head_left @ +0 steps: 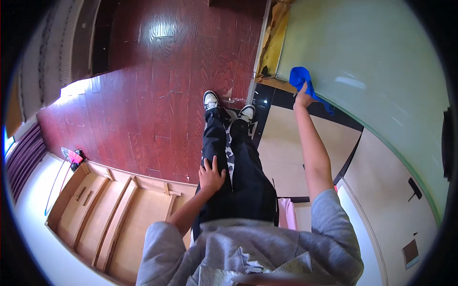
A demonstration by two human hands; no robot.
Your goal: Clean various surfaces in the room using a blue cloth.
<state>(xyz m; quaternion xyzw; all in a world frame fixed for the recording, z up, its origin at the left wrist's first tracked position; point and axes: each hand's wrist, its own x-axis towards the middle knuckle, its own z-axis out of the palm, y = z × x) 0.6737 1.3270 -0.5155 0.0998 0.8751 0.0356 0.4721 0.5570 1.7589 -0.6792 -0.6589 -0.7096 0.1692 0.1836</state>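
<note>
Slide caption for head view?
Right hand holds blue cloth at edge of pale green panel; left hand rests on black trousers.

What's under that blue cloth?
The green panel shows beside the cloth, which the right hand holds at the panel's edge. The patch directly beneath is covered, so what's there can't be seen.

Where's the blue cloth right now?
In the head view, the blue cloth is at the upper right, in the right hand, by the edge of the green panel.
</note>
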